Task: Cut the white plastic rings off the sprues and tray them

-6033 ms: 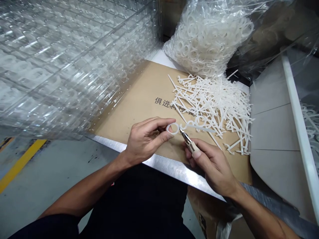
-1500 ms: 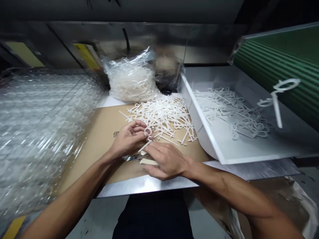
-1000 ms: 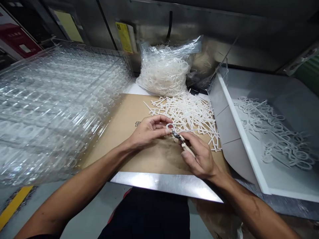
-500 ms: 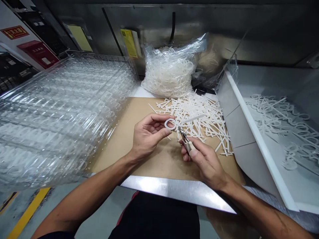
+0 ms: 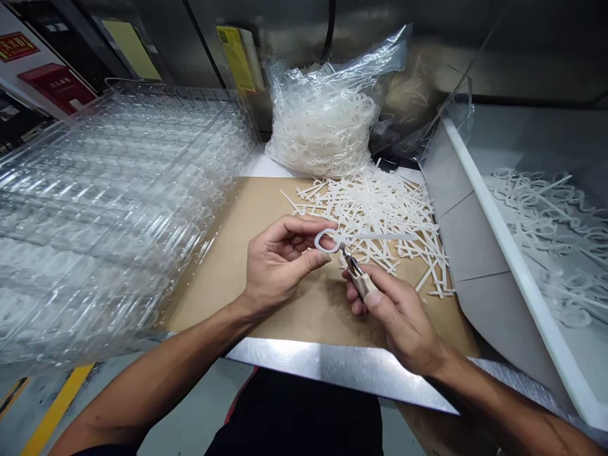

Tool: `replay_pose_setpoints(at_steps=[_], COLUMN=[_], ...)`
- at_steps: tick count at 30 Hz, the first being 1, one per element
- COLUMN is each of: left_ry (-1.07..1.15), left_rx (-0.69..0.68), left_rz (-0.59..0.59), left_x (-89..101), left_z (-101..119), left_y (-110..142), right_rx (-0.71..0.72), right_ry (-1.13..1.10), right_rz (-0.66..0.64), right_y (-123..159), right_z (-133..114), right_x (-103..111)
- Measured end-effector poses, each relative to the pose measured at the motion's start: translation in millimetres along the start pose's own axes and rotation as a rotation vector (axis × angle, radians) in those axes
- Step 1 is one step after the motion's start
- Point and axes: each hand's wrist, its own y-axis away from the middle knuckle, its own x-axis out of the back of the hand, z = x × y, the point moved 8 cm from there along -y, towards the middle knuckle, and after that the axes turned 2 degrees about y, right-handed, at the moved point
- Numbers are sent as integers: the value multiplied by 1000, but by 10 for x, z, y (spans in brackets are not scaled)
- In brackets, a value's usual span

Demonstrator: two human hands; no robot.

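Between thumb and fingers, my left hand (image 5: 280, 263) pinches a white plastic ring (image 5: 317, 240) with a long straight stem pointing right. My right hand (image 5: 396, 310) is wrapped round the handles of small cutting pliers (image 5: 355, 269). Their jaws are at the right side of the ring, close to where it meets the stem; whether they bite into the plastic is too small to tell. Behind both hands a heap of loose white plastic strips (image 5: 380, 202) is spread over brown cardboard (image 5: 304, 316).
Clear plastic trays (image 5: 109, 209) with white parts stand stacked at the left. A clear bag (image 5: 323, 133) full of white rings sits at the back. On the right, a pale bin (image 5: 517, 266) holds several ringed pieces. The metal table edge (image 5: 332, 361) runs in front.
The ringed piece has turned, so its stem now lies nearly level rather than slanting upward. Both hands keep their grips, with the plier jaws still by the ring. The camera view has shifted slightly.
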Motion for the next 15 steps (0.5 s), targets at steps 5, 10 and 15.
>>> replay_pose_setpoints(at_steps=[5,10,15], left_ry=[16,28,36], left_rx=[16,36,29], left_rz=[-5,-7,-15], left_x=[-19,-21,-29], left_z=[-13,-36,-22], left_y=[5,15,13], right_rx=[-18,-34,-26], right_ry=[-22,-42,-45], right_rz=[-4,-8,0], right_y=[-2,13,19], right_z=[-15,-4,-5], right_x=[7,-10,-12])
